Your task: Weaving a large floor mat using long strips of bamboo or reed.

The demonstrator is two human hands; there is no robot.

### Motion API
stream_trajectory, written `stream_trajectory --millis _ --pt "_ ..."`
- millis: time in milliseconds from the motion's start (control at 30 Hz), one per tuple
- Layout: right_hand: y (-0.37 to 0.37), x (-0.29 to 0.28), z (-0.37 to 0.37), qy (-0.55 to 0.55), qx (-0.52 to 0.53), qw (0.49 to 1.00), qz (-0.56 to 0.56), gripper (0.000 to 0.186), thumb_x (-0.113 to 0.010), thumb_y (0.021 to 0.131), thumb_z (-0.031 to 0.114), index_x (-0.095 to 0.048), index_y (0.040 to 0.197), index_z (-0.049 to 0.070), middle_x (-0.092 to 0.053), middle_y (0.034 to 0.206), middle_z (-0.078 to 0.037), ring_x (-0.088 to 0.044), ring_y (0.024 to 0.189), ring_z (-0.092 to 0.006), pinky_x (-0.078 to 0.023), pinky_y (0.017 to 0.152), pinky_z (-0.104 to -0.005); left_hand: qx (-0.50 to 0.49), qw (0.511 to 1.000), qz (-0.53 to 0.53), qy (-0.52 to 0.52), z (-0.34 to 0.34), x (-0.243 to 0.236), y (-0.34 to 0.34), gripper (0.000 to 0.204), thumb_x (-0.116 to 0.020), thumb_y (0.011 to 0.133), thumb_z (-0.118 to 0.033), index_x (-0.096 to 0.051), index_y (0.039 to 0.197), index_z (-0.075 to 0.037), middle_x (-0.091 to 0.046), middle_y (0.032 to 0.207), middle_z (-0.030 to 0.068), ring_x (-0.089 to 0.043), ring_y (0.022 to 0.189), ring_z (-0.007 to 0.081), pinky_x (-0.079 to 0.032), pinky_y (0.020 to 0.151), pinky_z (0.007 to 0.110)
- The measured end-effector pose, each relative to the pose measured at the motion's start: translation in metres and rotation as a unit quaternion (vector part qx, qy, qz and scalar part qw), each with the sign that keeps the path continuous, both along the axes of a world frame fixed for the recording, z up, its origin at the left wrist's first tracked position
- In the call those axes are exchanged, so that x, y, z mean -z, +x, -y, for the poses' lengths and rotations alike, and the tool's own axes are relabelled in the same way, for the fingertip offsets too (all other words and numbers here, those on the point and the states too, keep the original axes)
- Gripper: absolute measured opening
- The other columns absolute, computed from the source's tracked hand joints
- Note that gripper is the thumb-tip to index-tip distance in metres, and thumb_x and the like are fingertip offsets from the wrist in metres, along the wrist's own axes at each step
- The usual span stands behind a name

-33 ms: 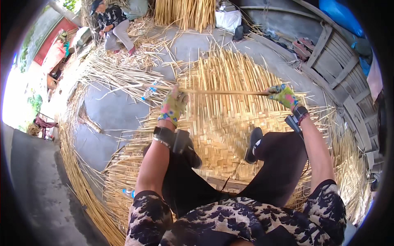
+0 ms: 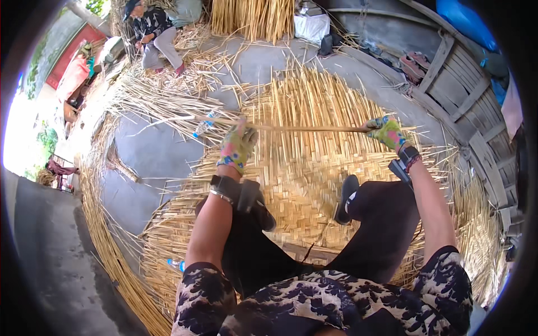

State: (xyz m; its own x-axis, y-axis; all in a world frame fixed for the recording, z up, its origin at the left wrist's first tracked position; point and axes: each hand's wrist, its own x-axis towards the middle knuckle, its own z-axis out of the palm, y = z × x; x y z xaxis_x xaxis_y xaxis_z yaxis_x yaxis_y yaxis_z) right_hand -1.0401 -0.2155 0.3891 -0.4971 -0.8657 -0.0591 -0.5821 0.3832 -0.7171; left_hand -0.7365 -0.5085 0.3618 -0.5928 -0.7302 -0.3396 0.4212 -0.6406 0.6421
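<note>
A long, thin tan reed strip (image 2: 305, 128) runs crosswise in front of me. My left hand (image 2: 237, 144), in a flowered glove, is closed on it, and its left end reaches past that hand. My right hand (image 2: 385, 132), gloved alike, grips it near the right end. Beneath the strip lies a partly woven reed mat (image 2: 297, 201), with loose parallel strips at its far part and my feet on it. A plastic bottle (image 2: 204, 124) lies among loose reeds just beyond my left hand.
A person (image 2: 151, 33) sits at back left amid reed scraps. Standing reed bundles (image 2: 252, 17) and a white sack (image 2: 310, 28) are behind. A wooden panel (image 2: 459, 95) lines the right. Long reeds (image 2: 106, 235) curve along the left, beside grey concrete (image 2: 50, 241). Another bottle (image 2: 175, 264) lies by my left elbow.
Both hands and the strip between them have shifted very slightly down in the view; the grip looks the same.
</note>
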Motion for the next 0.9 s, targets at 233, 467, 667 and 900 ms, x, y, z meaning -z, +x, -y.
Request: stream_trajectory --millis 233,467,667,900 --pt "0.051 -0.004 0.055 -0.039 -0.12 0.969 -0.212 0.041 -0.06 0.078 0.031 -0.06 0.115 0.014 -0.06 0.117 -0.013 -0.057 0.106 -0.029 -0.047 0.089 -0.0379 0.042 0.996 -0.008 -0.081 -0.025 0.008 -0.023 0.017 -0.06 0.088 -0.009 -0.057 0.102 -0.003 -0.059 0.1 0.0076 -0.058 0.096 0.0234 -0.049 0.088 0.04" --pt "0.084 -0.005 0.127 -0.052 -0.168 0.957 0.229 0.024 -0.057 0.079 0.016 -0.068 0.096 0.004 -0.067 0.074 -0.009 -0.063 0.064 -0.0143 -0.051 0.061 -0.0269 0.076 0.987 0.021 -0.136 -0.055 -0.008 -0.038 0.018 -0.061 0.086 -0.007 -0.058 0.103 -0.004 -0.061 0.098 0.0064 -0.061 0.093 0.0227 -0.049 0.087 0.04" --pt "0.065 0.009 0.112 -0.097 -0.114 0.988 -0.048 0.029 -0.057 0.082 0.032 -0.068 0.09 0.006 -0.066 0.085 -0.013 -0.063 0.075 -0.0266 -0.049 0.068 -0.0375 0.056 0.977 0.089 -0.187 -0.034 0.006 -0.038 0.032 -0.058 0.089 -0.022 -0.057 0.11 0.003 -0.062 0.106 0.0121 -0.063 0.091 0.0242 -0.053 0.081 0.037" --pt "0.059 0.006 0.103 -0.011 -0.076 0.987 -0.14 0.024 -0.058 0.083 0.032 -0.071 0.09 0.012 -0.068 0.087 -0.011 -0.064 0.078 -0.0262 -0.05 0.071 -0.0355 0.02 0.982 0.073 -0.176 -0.045 0.003 -0.046 0.035 -0.061 0.087 -0.014 -0.051 0.113 0.006 -0.054 0.118 0.0152 -0.056 0.106 0.031 -0.049 0.089 0.043"
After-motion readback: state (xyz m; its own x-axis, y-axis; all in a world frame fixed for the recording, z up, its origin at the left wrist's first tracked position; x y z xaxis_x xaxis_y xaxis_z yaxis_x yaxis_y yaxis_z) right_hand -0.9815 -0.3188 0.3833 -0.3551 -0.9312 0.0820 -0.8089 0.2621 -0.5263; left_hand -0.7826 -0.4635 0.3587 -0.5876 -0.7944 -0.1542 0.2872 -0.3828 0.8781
